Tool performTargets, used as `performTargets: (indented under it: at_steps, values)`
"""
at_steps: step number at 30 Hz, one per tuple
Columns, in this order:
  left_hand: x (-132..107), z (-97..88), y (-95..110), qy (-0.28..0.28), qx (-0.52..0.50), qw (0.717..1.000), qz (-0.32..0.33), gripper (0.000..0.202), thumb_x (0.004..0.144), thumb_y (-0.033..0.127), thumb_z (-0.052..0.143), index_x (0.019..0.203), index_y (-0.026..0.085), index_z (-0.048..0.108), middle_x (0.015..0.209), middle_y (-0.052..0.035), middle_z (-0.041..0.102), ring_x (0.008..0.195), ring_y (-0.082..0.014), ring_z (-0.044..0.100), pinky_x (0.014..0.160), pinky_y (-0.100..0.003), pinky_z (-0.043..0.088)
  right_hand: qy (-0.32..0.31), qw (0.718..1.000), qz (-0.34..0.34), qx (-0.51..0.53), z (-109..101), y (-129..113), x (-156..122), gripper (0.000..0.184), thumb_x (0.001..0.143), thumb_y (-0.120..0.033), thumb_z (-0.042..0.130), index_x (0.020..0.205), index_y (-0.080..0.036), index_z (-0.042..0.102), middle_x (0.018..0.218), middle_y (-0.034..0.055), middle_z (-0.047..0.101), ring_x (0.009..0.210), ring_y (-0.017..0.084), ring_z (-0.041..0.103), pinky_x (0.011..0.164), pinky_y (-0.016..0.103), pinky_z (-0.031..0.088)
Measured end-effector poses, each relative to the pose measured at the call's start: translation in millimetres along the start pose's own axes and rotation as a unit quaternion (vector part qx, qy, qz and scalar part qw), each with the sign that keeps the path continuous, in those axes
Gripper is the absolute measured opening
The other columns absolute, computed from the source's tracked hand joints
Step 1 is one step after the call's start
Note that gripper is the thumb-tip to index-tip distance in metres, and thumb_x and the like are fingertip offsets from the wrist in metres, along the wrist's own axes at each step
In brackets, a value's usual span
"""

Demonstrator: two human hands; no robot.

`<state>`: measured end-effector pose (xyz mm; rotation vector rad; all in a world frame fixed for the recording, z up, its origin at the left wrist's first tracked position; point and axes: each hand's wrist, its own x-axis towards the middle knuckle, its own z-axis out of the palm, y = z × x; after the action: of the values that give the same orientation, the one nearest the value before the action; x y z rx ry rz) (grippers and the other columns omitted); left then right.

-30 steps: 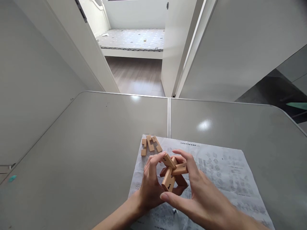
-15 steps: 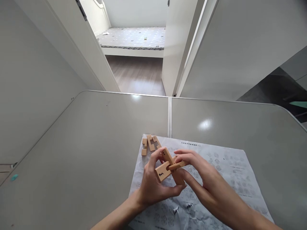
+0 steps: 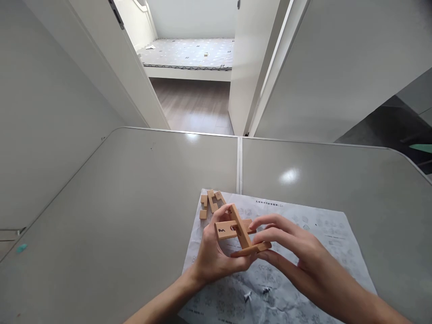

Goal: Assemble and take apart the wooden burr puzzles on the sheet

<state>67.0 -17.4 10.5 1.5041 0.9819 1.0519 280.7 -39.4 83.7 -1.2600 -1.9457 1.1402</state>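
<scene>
My left hand grips a cluster of interlocked wooden puzzle bars from the left and below, thumb on its near side. My right hand pinches the lowest flat bar of the cluster at its right end with the fingertips. One bar carries a black squiggle mark. The cluster is held just above a printed instruction sheet. Loose wooden pieces lie at the sheet's far left corner.
The sheet lies on a grey table with a seam down the middle. Grey partition walls stand left and right. Beyond the table's far edge an opening shows wood floor and a mattress.
The puzzle cluster has been turned in my hands: the marked bar now lies level and faces me, and my right hand has shifted to the lower right bar.
</scene>
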Motion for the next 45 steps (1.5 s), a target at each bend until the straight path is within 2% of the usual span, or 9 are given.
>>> performTargets:
  at_steps: [11, 15, 18, 20, 26, 32, 34, 38, 45]
  values:
    - [-1.0, -3.2, -3.1, -0.034, -0.045, 0.998, -0.038, 0.089, 0.073, 0.034, 0.093, 0.149, 0.028, 0.047, 0.112, -0.0065, 0.071, 0.102, -0.0273, 0.073, 0.092, -0.043, 0.063, 0.013, 1.000, -0.005, 0.007, 0.9, -2.1, -0.3, 0.013, 0.110, -0.026, 0.059, 0.111, -0.031, 0.071, 0.123, 0.0051, 0.070, 0.109, 0.021, 0.074, 0.092, 0.034, 0.064]
    - [-0.4, -8.7, -6.9, -0.071, -0.081, 0.993, -0.052, 0.096, 0.070, 0.054, 0.091, 0.152, 0.027, 0.047, 0.114, -0.0081, 0.070, 0.104, -0.0303, 0.072, 0.093, -0.046, 0.061, 0.018, 1.000, -0.013, 0.012, -0.1, -5.4, 1.9, 0.012, 0.109, -0.027, 0.060, 0.106, -0.030, 0.071, 0.118, 0.0051, 0.071, 0.108, 0.022, 0.074, 0.090, 0.033, 0.064]
    - [0.4, -10.5, -7.0, -0.078, -0.125, 0.986, -0.085, 0.083, 0.083, 0.066, 0.078, 0.150, 0.025, 0.049, 0.110, -0.0090, 0.069, 0.097, -0.0283, 0.072, 0.086, -0.043, 0.061, 0.013, 1.000, -0.014, 0.013, 0.0, -5.2, 2.1, 0.011, 0.109, -0.027, 0.060, 0.105, -0.029, 0.070, 0.116, 0.0058, 0.072, 0.107, 0.023, 0.074, 0.088, 0.034, 0.064]
    - [0.9, -10.3, -5.1, -0.067, -0.115, 0.985, -0.105, 0.072, 0.090, 0.064, 0.071, 0.147, 0.024, 0.052, 0.106, -0.0079, 0.068, 0.093, -0.0258, 0.070, 0.083, -0.040, 0.059, 0.002, 1.000, -0.014, 0.019, 0.6, -4.6, 1.6, 0.011, 0.109, -0.027, 0.060, 0.106, -0.030, 0.070, 0.116, 0.0055, 0.073, 0.105, 0.023, 0.074, 0.088, 0.034, 0.064]
    - [2.8, -9.3, -0.9, -0.038, -0.068, 0.989, -0.128, 0.051, 0.095, 0.052, 0.067, 0.135, 0.022, 0.059, 0.099, -0.0035, 0.064, 0.083, -0.0187, 0.063, 0.077, -0.031, 0.056, -0.026, 0.999, -0.022, 0.034, 4.4, -8.0, 0.9, 0.011, 0.108, -0.023, 0.061, 0.106, -0.029, 0.070, 0.113, 0.0032, 0.073, 0.097, 0.018, 0.074, 0.085, 0.030, 0.063]
    - [7.3, -8.9, 3.0, 0.020, -0.047, 0.990, -0.131, 0.042, 0.102, 0.057, 0.060, 0.124, 0.021, 0.064, 0.088, -0.0008, 0.057, 0.075, -0.0159, 0.054, 0.072, -0.028, 0.051, -0.061, 0.997, -0.034, 0.012, 6.5, -16.4, 2.0, 0.017, 0.110, -0.029, 0.059, 0.101, -0.027, 0.074, 0.097, 0.0034, 0.075, 0.081, 0.018, 0.074, 0.074, 0.030, 0.062]
    - [8.6, -8.7, 5.4, 0.036, -0.060, 0.987, -0.146, 0.042, 0.102, 0.059, 0.059, 0.121, 0.022, 0.065, 0.084, 0.0007, 0.054, 0.073, -0.0150, 0.051, 0.070, -0.026, 0.050, -0.085, 0.996, -0.020, -0.004, 6.1, -17.0, 1.7, 0.021, 0.111, -0.030, 0.057, 0.102, -0.027, 0.076, 0.093, 0.0031, 0.076, 0.080, 0.019, 0.074, 0.074, 0.031, 0.061]
    - [9.1, -7.9, 6.5, 0.042, -0.133, 0.971, -0.195, 0.046, 0.100, 0.064, 0.062, 0.121, 0.023, 0.065, 0.082, 0.0028, 0.047, 0.066, -0.0118, 0.044, 0.053, -0.019, 0.040, -0.116, 0.993, 0.037, -0.007, 7.3, -10.6, -0.6, 0.024, 0.112, -0.028, 0.052, 0.099, -0.027, 0.073, 0.094, 0.0013, 0.078, 0.081, 0.018, 0.074, 0.076, 0.031, 0.060]
    - [8.0, -7.2, 0.9, 0.038, -0.206, 0.952, -0.222, 0.044, 0.099, 0.063, 0.066, 0.120, 0.024, 0.064, 0.082, 0.0051, 0.043, 0.059, -0.0068, 0.040, 0.048, -0.014, 0.037, -0.100, 0.986, 0.116, -0.066, 15.7, 10.4, -2.3, 0.020, 0.110, -0.034, 0.053, 0.097, -0.025, 0.065, 0.088, 0.0014, 0.078, 0.074, 0.019, 0.071, 0.067, 0.032, 0.054]
